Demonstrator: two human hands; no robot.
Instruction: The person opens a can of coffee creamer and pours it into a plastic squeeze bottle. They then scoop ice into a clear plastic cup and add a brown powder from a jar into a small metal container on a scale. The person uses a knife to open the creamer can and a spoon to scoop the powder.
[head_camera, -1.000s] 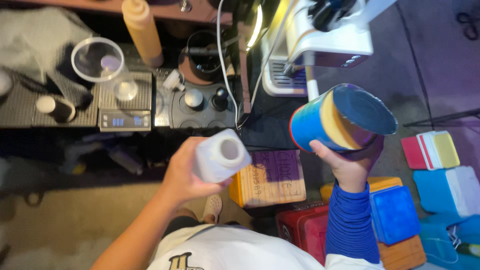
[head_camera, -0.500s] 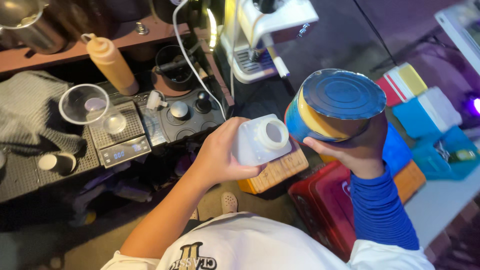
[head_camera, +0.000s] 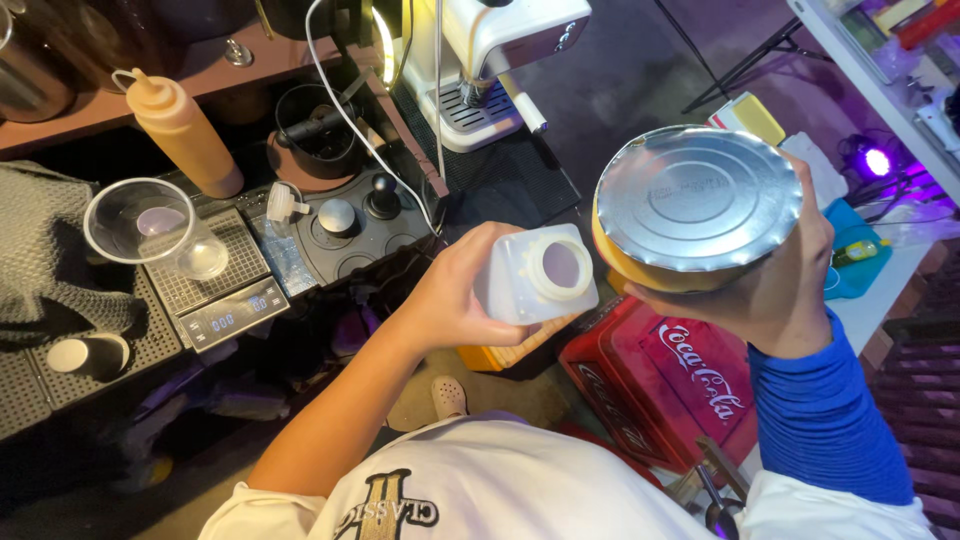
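Left hand (head_camera: 455, 295) wrapped around white square bottle (head_camera: 535, 272), open mouth up; right hand (head_camera: 785, 285) clamped on big tin can (head_camera: 690, 205), rim just beside bottle's edge. Both held above red crate (head_camera: 660, 385), well apart from scale (head_camera: 215, 285) and plastic cup (head_camera: 150, 225).

White printed shirt (head_camera: 520, 490), blue ribbed right sleeve (head_camera: 830, 410), left arm bare

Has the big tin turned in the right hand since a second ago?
Yes. The tin has tipped toward the white bottle; its silver end, not its side, now faces the camera.
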